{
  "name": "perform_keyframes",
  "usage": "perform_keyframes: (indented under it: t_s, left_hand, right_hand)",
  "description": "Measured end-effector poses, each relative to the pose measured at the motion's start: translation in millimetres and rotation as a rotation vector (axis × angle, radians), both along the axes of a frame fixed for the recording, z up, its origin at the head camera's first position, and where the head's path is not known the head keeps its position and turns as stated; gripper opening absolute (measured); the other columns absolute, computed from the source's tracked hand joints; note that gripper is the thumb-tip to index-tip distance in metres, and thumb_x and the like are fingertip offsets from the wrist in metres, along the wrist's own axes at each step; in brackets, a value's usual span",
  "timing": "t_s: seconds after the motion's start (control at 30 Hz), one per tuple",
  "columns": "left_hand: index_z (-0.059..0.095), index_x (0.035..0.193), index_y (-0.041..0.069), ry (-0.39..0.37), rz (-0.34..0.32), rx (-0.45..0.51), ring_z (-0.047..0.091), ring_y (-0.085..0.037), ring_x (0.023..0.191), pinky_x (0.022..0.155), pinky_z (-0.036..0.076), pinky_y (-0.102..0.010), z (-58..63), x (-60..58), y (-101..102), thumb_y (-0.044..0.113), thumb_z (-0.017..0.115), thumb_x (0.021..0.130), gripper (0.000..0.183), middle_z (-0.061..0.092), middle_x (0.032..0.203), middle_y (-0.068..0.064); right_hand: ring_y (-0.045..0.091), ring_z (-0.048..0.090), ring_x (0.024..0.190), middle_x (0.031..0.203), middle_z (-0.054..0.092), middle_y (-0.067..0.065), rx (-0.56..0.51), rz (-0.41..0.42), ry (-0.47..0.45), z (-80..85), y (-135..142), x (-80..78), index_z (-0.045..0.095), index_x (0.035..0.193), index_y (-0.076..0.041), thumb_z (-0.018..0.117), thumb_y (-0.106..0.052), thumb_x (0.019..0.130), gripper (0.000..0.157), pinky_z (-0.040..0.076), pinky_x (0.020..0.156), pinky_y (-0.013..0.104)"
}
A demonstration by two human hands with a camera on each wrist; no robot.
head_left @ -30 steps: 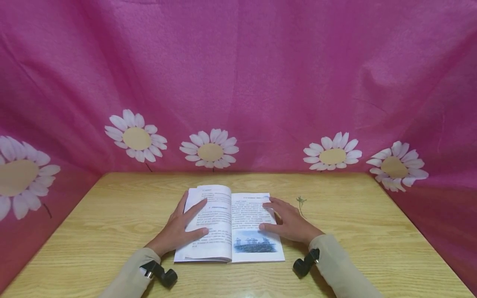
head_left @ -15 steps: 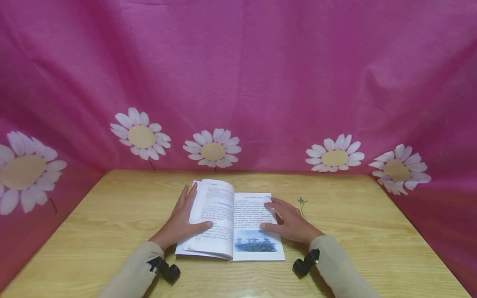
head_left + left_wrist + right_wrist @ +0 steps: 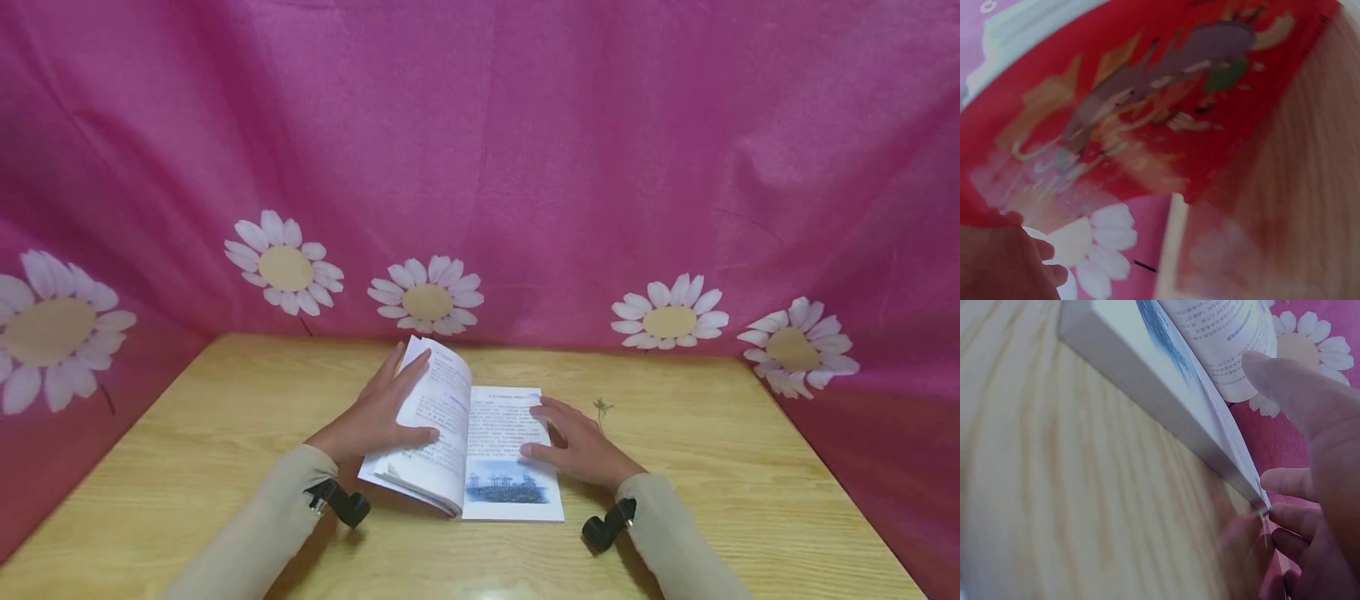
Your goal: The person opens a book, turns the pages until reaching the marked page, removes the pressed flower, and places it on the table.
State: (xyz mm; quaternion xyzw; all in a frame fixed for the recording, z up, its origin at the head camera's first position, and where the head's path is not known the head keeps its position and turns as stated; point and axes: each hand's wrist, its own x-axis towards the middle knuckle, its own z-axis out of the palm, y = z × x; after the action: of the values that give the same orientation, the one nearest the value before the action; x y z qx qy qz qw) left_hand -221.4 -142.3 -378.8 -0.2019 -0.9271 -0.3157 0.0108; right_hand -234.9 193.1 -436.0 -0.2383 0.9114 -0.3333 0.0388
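Note:
An open book (image 3: 504, 442) lies on the wooden table, its right half flat, with text above a blue landscape picture. My left hand (image 3: 367, 425) grips the left half, thumb over the printed page and other fingers partly hidden at the outer edge. That half is tilted up off the table. In the left wrist view its red cover (image 3: 1166, 125) with a cartoon drawing faces the camera, blurred. My right hand (image 3: 588, 446) rests at the right page's outer edge. Fingertips meet the thick page block (image 3: 1166, 419) in the right wrist view, and the thumb extends over the page.
A pale wooden table (image 3: 712, 467) stretches around the book. Behind it and at both sides hangs a pink cloth (image 3: 540, 167) printed with white daisies. A small plant print (image 3: 602, 410) shows on the table beyond the right hand. Black wrist cameras sit on both beige sleeves.
My left hand has raised the book's left half, tilting it up toward the spine and away from the table. The right hand has stayed nearly still at the right page.

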Motion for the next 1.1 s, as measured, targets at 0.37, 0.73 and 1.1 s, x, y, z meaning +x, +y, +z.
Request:
perform_keyframes:
  t_s: [0.37, 0.73, 1.1]
  left_hand:
    - [0.032, 0.151, 0.027, 0.026, -0.131, -0.125, -0.001, -0.035, 0.147, 0.107, 0.005, -0.072, 35.7, -2.6, 35, 0.036, 0.079, 0.073, 0.092, -0.001, 0.161, -0.014]
    - [0.031, 0.152, 0.03, -0.161, -0.17, -0.218, -0.006, -0.032, 0.147, 0.107, 0.003, -0.072, 60.3, 4.1, 86, 0.017, 0.077, 0.078, 0.088, -0.009, 0.161, -0.013]
    - [0.008, 0.156, 0.029, -0.278, -0.145, -0.214, -0.006, -0.043, 0.144, 0.108, 0.022, -0.066, 53.0, 18.3, 137, 0.032, 0.07, 0.085, 0.094, -0.017, 0.159, -0.017]
  right_hand:
    - [0.03, 0.023, 0.144, 0.156, 0.028, 0.007, -0.026, -0.022, -0.063, -1.1, 2, -1.6, 0.043, 0.145, -0.017, 0.067, -0.059, 0.081, 0.08, 0.019, 0.113, 0.059]
    - [0.028, 0.025, 0.143, 0.155, 0.03, 0.007, -0.044, 0.001, -0.056, -1.5, 3, -3.9, 0.042, 0.146, -0.015, 0.067, -0.057, 0.083, 0.079, 0.021, 0.113, 0.055]
    - [0.026, 0.029, 0.141, 0.154, 0.034, 0.005, -0.067, 0.004, -0.097, 0.2, 9, -4.7, 0.038, 0.148, -0.017, 0.064, -0.055, 0.087, 0.077, 0.025, 0.112, 0.053]
